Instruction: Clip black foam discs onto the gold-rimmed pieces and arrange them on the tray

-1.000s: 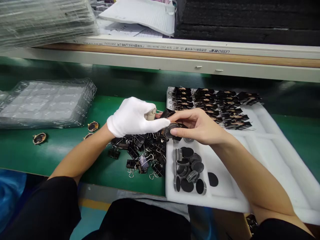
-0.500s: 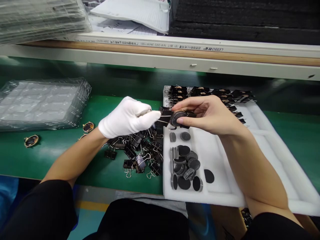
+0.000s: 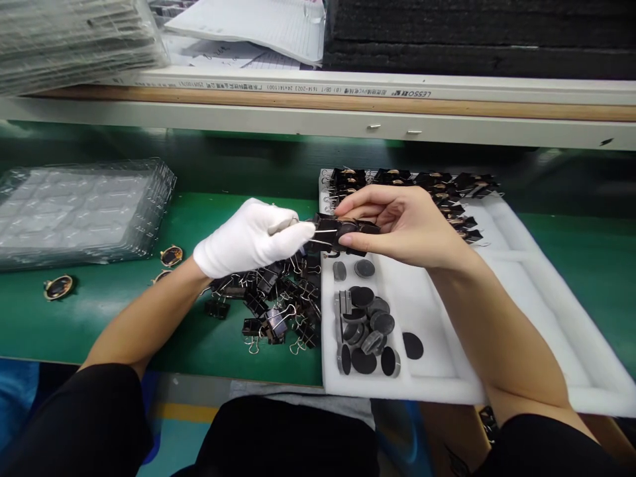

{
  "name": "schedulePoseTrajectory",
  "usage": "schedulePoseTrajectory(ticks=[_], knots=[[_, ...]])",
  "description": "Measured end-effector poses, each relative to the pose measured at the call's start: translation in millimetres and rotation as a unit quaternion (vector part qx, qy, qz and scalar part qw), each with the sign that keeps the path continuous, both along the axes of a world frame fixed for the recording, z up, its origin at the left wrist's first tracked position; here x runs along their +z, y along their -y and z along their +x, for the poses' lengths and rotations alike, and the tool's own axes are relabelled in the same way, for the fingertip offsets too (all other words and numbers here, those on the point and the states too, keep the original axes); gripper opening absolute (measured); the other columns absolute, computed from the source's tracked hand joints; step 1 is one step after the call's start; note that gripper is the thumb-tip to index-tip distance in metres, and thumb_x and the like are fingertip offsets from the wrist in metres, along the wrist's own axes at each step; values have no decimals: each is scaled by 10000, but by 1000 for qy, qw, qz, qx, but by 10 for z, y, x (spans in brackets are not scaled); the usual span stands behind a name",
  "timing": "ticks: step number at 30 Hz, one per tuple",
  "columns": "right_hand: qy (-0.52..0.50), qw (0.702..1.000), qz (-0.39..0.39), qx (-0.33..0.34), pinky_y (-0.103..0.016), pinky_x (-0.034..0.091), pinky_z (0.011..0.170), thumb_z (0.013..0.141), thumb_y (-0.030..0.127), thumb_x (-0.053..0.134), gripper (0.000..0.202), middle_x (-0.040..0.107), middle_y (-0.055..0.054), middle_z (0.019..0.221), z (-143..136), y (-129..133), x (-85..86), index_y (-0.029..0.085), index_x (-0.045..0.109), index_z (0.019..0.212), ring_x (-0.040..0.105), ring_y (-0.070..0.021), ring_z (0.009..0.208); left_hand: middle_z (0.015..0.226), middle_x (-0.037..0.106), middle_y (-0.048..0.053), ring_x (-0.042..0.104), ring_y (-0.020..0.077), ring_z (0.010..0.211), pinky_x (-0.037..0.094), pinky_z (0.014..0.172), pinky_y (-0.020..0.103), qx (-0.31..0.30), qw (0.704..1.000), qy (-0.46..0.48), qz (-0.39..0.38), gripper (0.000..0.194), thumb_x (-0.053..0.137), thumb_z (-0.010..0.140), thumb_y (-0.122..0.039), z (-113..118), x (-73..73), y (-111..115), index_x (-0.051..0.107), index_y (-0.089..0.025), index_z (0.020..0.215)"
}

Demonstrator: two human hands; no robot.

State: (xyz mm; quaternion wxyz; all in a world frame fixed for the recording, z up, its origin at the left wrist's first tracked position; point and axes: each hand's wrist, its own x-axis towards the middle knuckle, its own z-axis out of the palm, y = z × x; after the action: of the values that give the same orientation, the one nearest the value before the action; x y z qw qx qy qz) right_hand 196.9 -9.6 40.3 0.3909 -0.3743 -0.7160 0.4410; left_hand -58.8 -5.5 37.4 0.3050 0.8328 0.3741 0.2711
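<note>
My left hand (image 3: 253, 238), in a white glove, is closed on the wire handles of a black binder clip (image 3: 325, 232). My bare right hand (image 3: 397, 225) pinches a round black piece (image 3: 348, 230) between thumb and fingers, with black clips on it. The left-hand clip meets the left edge of this piece; how far its jaws reach over it is hard to tell. Below my hands, a pile of binder clips (image 3: 268, 298) lies on the green table. Loose black discs (image 3: 362, 361) lie in the white foam tray (image 3: 467, 285).
Rows of clipped pieces (image 3: 437, 182) fill the tray's back. Clear plastic trays (image 3: 79, 212) are stacked at the left, near several oval gold-rimmed parts (image 3: 59, 287). A shelf edge (image 3: 278, 119) crosses behind, bearing papers (image 3: 258, 26) and black sheets (image 3: 472, 36).
The clip in my left hand has come closer over the round piece, which has tilted so its flat face shows less. The whole view has shifted slightly.
</note>
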Motion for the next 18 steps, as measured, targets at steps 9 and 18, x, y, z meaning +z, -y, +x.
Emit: schedulePoseTrajectory(ticks=[9,18], knots=[[-32,996,-71,40,-362,676,790,832,449,874,359,811,-70,1090,22,-5,-39,235,783,1106,790,-255,996,616,559,-42,499,93,551,385,544,237,36,994,33,-96,410,652,947,-560,-5,46,-5,592,-181,803],[-148,988,32,32,-450,618,1025,718,583,932,481,800,-82,1215,-241,50,-161,248,773,1024,752,-278,1151,426,348,-57,260,79,295,199,332,219,-101,788,226,-564,553,465,1000,-663,172,-58,39,563,-201,713]])
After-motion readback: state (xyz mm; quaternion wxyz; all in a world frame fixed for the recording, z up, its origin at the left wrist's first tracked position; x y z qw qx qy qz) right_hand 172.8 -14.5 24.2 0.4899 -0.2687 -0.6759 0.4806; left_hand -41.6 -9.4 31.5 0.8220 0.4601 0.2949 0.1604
